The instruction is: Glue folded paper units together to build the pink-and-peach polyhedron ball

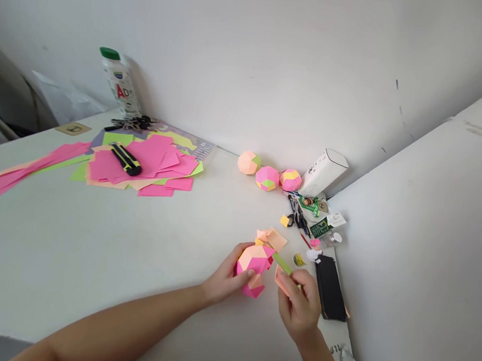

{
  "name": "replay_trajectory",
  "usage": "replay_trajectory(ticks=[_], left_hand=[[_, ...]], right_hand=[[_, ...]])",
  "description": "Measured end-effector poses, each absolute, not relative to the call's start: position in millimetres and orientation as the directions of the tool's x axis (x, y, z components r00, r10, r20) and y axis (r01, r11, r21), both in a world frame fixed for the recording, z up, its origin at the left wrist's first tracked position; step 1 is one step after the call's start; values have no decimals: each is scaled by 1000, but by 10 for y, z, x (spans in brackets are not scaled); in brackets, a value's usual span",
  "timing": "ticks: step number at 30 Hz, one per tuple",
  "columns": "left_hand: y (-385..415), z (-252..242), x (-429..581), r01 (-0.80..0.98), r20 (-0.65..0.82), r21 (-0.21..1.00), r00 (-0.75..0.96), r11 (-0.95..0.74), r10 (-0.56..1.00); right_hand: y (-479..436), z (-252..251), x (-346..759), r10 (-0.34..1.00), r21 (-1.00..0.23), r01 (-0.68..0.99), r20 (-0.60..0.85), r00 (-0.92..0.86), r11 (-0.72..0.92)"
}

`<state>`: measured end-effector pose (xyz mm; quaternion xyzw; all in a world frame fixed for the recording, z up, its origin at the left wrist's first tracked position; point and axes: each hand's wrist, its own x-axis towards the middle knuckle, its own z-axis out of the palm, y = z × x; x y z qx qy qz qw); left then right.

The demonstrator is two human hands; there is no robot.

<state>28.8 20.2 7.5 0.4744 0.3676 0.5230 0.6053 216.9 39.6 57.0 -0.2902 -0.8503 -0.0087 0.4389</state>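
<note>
A partly built paper ball of pink and peach folded faces has loose flaps on its right and lower side. My left hand is wrapped round it from the left, the thumb pressing its front. Just to the right, my right hand is closed on a folded peach paper piece. A slim green strip also runs from these fingers toward the ball's open edge; its exact kind is unclear. Beyond the ball lie loose peach paper pieces.
Three finished paper balls stand by the wall beside a white box. Scissors, pens and a black pouch line the right edge. Leftward, a utility knife rests on coloured paper near a bottle.
</note>
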Motion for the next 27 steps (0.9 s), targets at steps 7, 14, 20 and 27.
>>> replay_trajectory(ticks=[7,14,20,27], left_hand=[[183,68,300,-286,109,957,196,-50,974],[185,69,295,-270,149,958,188,-95,971],[185,48,298,-265,156,959,187,-103,970],[179,58,300,-249,138,964,178,-91,974]], right_hand=[[386,617,2068,388,-18,554,733,-558,832],[377,639,2042,386,22,562,705,-595,827],[373,611,2048,403,20,571,689,-603,821],[374,609,2041,407,15,572,689,-600,820]])
